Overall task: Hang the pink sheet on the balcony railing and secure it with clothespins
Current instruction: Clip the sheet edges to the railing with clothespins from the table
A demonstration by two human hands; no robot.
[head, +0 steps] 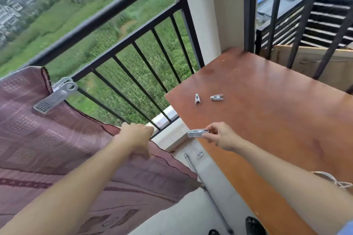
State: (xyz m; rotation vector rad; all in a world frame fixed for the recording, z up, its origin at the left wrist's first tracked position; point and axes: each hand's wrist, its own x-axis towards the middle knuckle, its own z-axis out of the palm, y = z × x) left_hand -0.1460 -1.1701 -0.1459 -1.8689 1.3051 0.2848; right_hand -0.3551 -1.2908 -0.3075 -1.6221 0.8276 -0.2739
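Left hand (136,135) clutching pink sheet (57,139), right hand (219,136) — grip pinching clothespin (197,133)

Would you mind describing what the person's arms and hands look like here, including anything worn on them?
Both forearms are bare from elbow to wrist, with no watch, bracelet or gloves in view. The left hand and right hand show no rings that I can make out. The only clothing visible is a sliver of blue fabric at the lower right corner, probably a short sleeve by the right upper arm.
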